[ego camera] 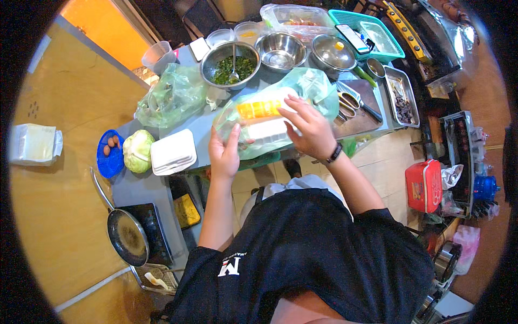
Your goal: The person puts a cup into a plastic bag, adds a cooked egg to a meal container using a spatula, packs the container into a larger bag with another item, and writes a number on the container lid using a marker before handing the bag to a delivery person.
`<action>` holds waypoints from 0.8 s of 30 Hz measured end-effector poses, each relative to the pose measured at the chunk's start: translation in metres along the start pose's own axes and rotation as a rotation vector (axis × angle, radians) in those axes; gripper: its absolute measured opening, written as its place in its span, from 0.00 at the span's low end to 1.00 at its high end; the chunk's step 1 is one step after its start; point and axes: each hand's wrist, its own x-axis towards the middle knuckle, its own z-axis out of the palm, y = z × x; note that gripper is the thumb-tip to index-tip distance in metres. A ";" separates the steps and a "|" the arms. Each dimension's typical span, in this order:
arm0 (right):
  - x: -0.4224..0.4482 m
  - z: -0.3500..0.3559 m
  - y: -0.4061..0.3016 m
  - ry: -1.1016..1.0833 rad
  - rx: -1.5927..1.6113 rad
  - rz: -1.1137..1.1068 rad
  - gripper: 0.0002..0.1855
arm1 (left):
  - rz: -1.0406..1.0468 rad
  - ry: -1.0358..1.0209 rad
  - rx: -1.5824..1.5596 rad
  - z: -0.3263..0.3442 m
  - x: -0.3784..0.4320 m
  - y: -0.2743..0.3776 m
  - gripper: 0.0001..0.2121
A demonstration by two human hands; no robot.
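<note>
A pale green plastic bag (323,91) lies near the table's front edge with an open white foam box (267,131) in or on it; which of the two cannot be told. Yellow rolled or sliced food (259,109) rests in the box. My left hand (226,152) is at the near left corner of the bag, thumb up, some fingers behind the film. Over the right part of the box, my right hand (309,127) has its fingers spread, touching or just above it. A closed white foam box (174,153) stands to the left, beside a cabbage (138,150).
Behind the bag are a steel bowl of chopped greens with a spoon (230,65), an empty steel bowl (281,50) and a lidded one (334,52). Scissors (348,103) and a knife (370,111) lie on a board at right. A frying pan (128,237) sits on a cooktop at left.
</note>
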 end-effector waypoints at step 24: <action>0.060 -0.044 0.004 -0.382 0.332 -0.543 0.16 | 0.965 -0.172 0.075 0.110 0.056 -0.081 0.29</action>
